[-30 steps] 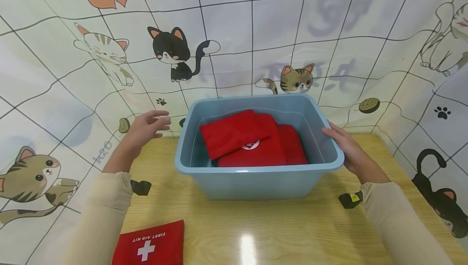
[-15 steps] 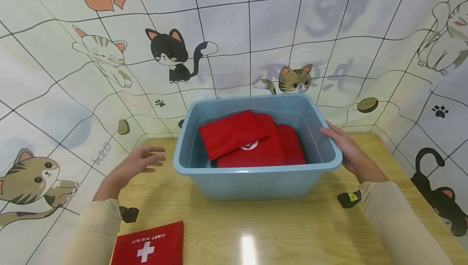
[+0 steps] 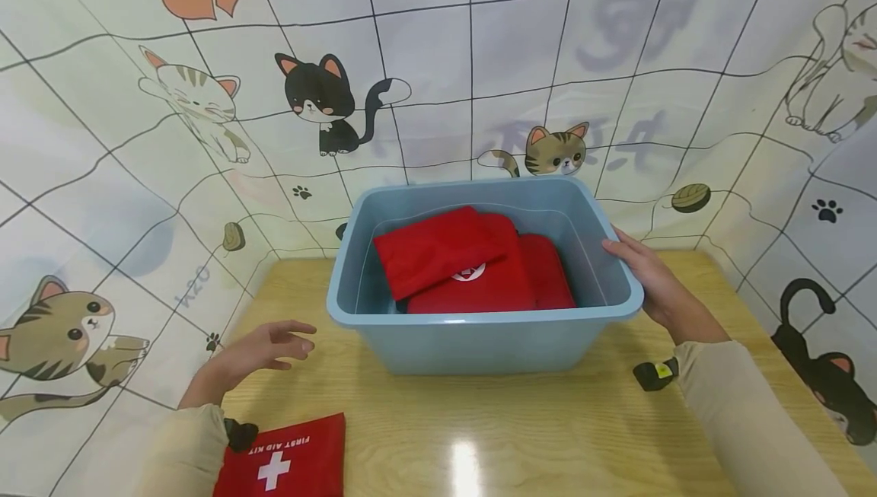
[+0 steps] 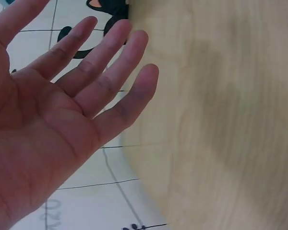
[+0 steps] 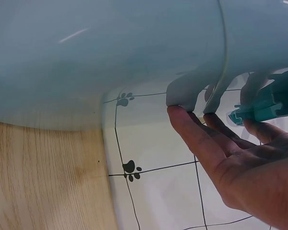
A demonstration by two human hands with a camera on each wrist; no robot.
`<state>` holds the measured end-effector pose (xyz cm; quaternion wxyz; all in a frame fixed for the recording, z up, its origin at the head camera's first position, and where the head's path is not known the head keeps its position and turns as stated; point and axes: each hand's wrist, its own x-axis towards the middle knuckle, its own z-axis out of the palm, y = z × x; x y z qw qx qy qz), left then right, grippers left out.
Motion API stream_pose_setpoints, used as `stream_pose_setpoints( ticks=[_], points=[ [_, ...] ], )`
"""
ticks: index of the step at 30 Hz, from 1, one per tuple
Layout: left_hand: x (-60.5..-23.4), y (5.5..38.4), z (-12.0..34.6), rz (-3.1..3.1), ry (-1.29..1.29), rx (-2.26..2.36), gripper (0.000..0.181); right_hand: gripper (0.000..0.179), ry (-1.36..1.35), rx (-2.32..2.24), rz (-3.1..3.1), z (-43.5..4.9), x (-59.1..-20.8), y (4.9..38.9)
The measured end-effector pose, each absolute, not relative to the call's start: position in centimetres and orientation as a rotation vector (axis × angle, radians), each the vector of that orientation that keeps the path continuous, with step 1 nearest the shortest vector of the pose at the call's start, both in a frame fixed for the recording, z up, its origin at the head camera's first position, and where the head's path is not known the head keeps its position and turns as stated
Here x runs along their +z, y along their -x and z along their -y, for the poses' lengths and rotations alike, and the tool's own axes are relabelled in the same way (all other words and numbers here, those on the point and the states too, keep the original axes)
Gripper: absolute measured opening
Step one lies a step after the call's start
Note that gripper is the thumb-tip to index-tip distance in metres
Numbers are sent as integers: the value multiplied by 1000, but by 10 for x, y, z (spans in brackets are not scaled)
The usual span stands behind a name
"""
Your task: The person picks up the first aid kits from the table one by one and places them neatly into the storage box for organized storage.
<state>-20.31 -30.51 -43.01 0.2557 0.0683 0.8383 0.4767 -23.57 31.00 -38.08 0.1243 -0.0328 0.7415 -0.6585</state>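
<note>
A light-blue plastic storage bin (image 3: pixel 479 348) stands on the table, with several red pouches (image 3: pixel 445 253) piled inside; a white round emblem shows partly on one. My right hand (image 3: pixel 654 284) holds the bin's right rim, and in the right wrist view its fingers (image 5: pixel 197 139) reach up under the lip. To the left of the bin my left hand (image 3: pixel 256 352) hovers over the table, fingers spread and loosely bent, touching nothing. Near the front left lies a flat red first aid kit pouch (image 3: pixel 308 466) with a white cross, partly covered by the left forearm and wrist camera.
The wooden table (image 3: pixel 411 436) runs back to a wall sheet (image 3: pixel 438 63) printed with cats and grid lines. That sheet also closes in both sides. The bin's back edge stands near the wall.
My left hand has moved down and toward the front of the table, nearer the first aid kit pouch. The right hand and the bin have stayed in place.
</note>
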Motion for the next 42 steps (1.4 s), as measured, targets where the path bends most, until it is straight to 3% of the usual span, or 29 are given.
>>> stream_pose_setpoints(
  ticks=[8,21,42],
  points=[
    [-455,191,304,-2217,-180,1276,68,69,100,-1923,-2157,-310,-380,235],
    [-475,169,329,-2132,-89,1236,61,70,92,-1930,-2131,-309,-379,235],
    [-489,164,324,-1785,-341,1309,56,68,112,-1945,-2108,-307,-378,232]
  ],
)
